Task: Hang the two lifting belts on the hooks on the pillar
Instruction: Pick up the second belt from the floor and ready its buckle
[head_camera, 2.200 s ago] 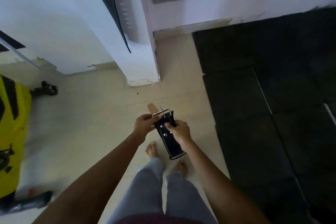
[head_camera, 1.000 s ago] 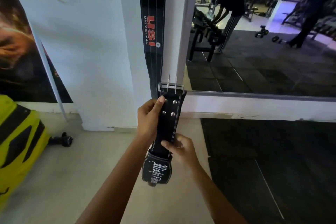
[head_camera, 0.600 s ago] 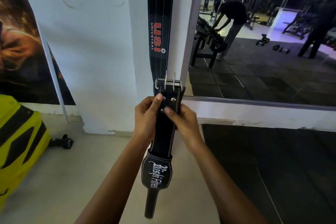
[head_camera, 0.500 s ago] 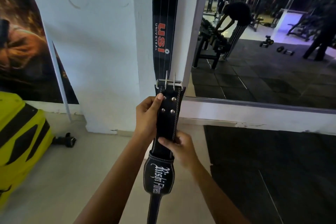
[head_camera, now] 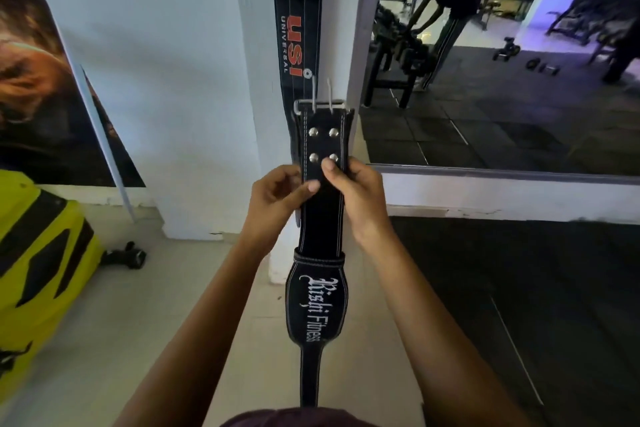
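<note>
I hold a black lifting belt [head_camera: 322, 218] upright in front of the white pillar [head_camera: 249, 87], its steel buckle [head_camera: 320, 106] at the top with two prongs pointing up. My left hand [head_camera: 273, 201] pinches the belt's left edge and my right hand [head_camera: 356, 198] grips its right edge just below the rivets. The wide part with white lettering and the thin tail hang down towards me. A second black belt [head_camera: 298, 21] with red "USI" lettering hangs flat on the pillar behind. The hooks are out of sight above the frame.
A large wall mirror [head_camera: 502, 55] to the right reflects gym racks and a person bending over. A yellow and black object [head_camera: 38, 274] stands at the left, a small dumbbell [head_camera: 126, 255] lies on the pale floor, and dark rubber matting [head_camera: 519, 305] covers the right.
My right hand has slid up from the belt's lower section to grip beside my left just under the rivets. Since two seconds ago the belt has been raised from floor level to the pillar.
</note>
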A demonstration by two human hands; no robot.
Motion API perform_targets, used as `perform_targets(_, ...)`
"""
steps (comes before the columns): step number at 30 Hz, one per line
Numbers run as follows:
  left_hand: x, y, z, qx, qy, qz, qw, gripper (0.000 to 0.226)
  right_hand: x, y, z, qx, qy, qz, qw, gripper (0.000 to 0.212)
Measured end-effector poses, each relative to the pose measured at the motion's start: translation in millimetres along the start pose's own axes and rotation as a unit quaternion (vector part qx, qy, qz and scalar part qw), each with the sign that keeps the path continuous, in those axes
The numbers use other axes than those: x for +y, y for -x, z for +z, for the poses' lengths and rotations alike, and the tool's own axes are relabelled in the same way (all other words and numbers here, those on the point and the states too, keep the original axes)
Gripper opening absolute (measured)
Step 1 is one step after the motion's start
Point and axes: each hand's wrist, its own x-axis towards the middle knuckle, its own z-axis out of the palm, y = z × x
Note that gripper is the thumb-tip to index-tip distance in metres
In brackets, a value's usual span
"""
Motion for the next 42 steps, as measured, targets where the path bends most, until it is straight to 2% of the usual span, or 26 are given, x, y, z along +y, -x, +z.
perform_targets(1,-8.8,7.5,-3.4,-0.023,-0.042,-0.006,0.999,0.009,-5.1,-4.0,-0.1,0.01,-0.022,0.001,1.0,0.02)
perform_targets(3,-29.9,25.2,-4.0,-0.064,-0.092,-0.046,0.993,0.019,-12.8,-12.2,-0.7,0.027,-0.036,-0.007,0.999,0.018)
perform_targets(4,-39.1,32.3,-3.1,-0.068,-0.092,-0.067,0.991,0.021,-14.1,-14.7,-1.0,0.032,-0.03,-0.012,0.999,0.017)
perform_targets(6,-48.1,38.3,-1.3,-0.055,-0.1,-0.075,0.991,0.01,-10.6,-14.9,-1.3,0.032,-0.019,-0.01,0.999,0.019)
perform_targets(8,-43.3,33.0,0.8,-0.037,-0.111,-0.062,0.991,0.022,-1.1,-9.8,-0.9,0.027,-0.018,0.008,0.999,0.024)
perform_targets(9,-35.5,27.3,3.5,-0.022,-0.09,-0.05,0.994,0.027,4.8,-6.4,-1.0,0.025,-0.022,0.02,0.999,0.026)
perform_targets(11,-10.9,9.9,6.6,0.038,-0.017,-0.032,0.999,0.021,16.2,2.1,-1.4,0.02,-0.018,0.041,0.999,0.026)
perform_targets(12,1.6,-1.7,6.3,0.072,0.022,-0.036,0.997,0.015,21.7,7.0,-0.5,0.015,-0.008,0.049,0.999,0.027)
perform_targets(14,20.4,-25.3,0.6,0.097,0.064,-0.053,0.992,0.017,31.7,15.8,1.5,0.007,0.008,0.058,0.998,0.027)
perform_targets(16,24.8,-41.2,-5.6,0.058,0.029,-0.065,0.996,0.021,37.6,19.5,2.1,0.016,0.005,0.063,0.998,0.026)
perform_targets(20,-6.1,-27.3,-6.2,-0.073,-0.026,-0.085,0.993,0.01,36.0,10.2,-0.7,0.054,-0.008,0.054,0.997,0.022)
perform_targets(23,-44.8,8.3,-6.4,-0.087,-0.013,-0.119,0.989,0.016,29.8,0.6,-5.0,0.067,-0.016,0.046,0.997,0.021)
perform_targets(27,-64.4,30.7,-9.9,-0.097,-0.061,-0.142,0.983,0.015,25.0,-5.8,-5.5,0.069,-0.008,0.052,0.996,0.015)
perform_targets(30,-40.5,8.9,-7.4,-0.042,-0.015,-0.108,0.993,0.018,28.6,-7.5,1.0,0.057,0.001,0.048,0.997,0.017)
perform_targets(33,-7.3,-23.2,-7.1,0.046,0.046,-0.063,0.996,0.027,30.4,-9.7,10.2,0.039,0.016,0.048,0.998,0.034)
perform_targets(37,7.5,-40.2,-13.5,0.028,0.037,-0.05,0.998,0.052,26.8,-22.1,14.0,0.019,-0.003,0.037,0.999,0.067)
perform_targets(39,6.0,-44.9,-24.9,0.012,0.037,-0.056,0.998,0.06,25.5,-31.5,15.9,0.001,0.015,0.03,0.999,0.061)
perform_targets(42,4.2,-57.2,-38.1,0.016,0.002,-0.069,0.997,0.057,26.0,-42.9,24.1,0.009,0.026,0.031,0.999,0.049)
